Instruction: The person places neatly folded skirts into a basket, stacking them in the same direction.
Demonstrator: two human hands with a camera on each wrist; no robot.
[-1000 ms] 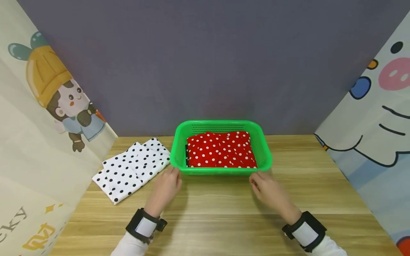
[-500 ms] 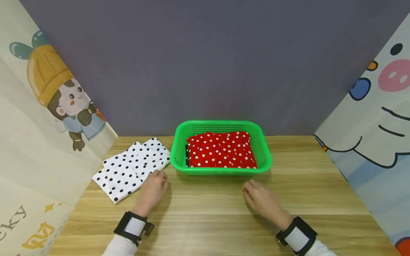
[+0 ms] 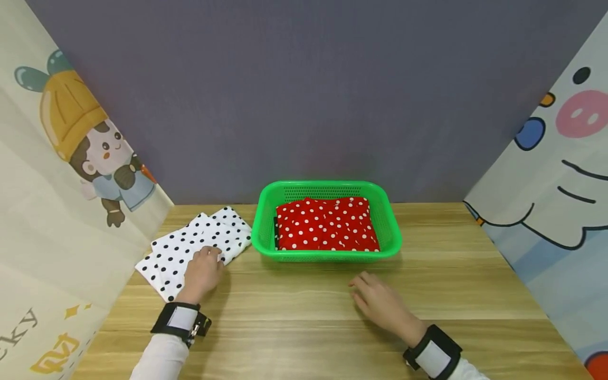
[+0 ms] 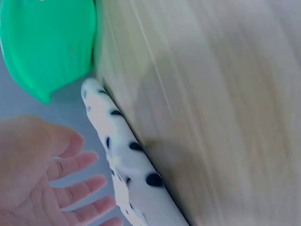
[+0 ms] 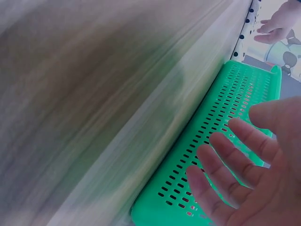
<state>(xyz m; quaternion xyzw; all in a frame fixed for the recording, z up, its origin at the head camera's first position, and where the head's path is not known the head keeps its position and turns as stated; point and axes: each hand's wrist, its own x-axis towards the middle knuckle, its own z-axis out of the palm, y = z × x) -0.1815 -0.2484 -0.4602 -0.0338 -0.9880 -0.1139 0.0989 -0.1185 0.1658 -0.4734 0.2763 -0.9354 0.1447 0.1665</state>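
Note:
A folded white cloth with black dots (image 3: 178,247) lies at the left of the table. Over its near right part hovers my left hand (image 3: 204,272); in the left wrist view its fingers (image 4: 82,190) are loosely extended, apart from the cloth's thick folded edge (image 4: 136,165). Right of the cloth stands a green plastic basket (image 3: 328,256) with a folded red cloth with white dots (image 3: 328,224) inside. My right hand (image 3: 380,303) is in front of the basket, holding nothing, its fingers (image 5: 225,160) spread and slightly bent in the right wrist view.
Both hands are above a wooden table (image 3: 294,322). A grey wall (image 3: 304,100) rises behind the basket, and printed cartoon curtains (image 3: 71,174) flank the table. Something dark with light dots (image 3: 276,232) shows at the red cloth's left edge.
My left hand has moved left, from the basket's front left corner to over the white cloth. My right hand has drawn back from the basket's rim, toward me and slightly left.

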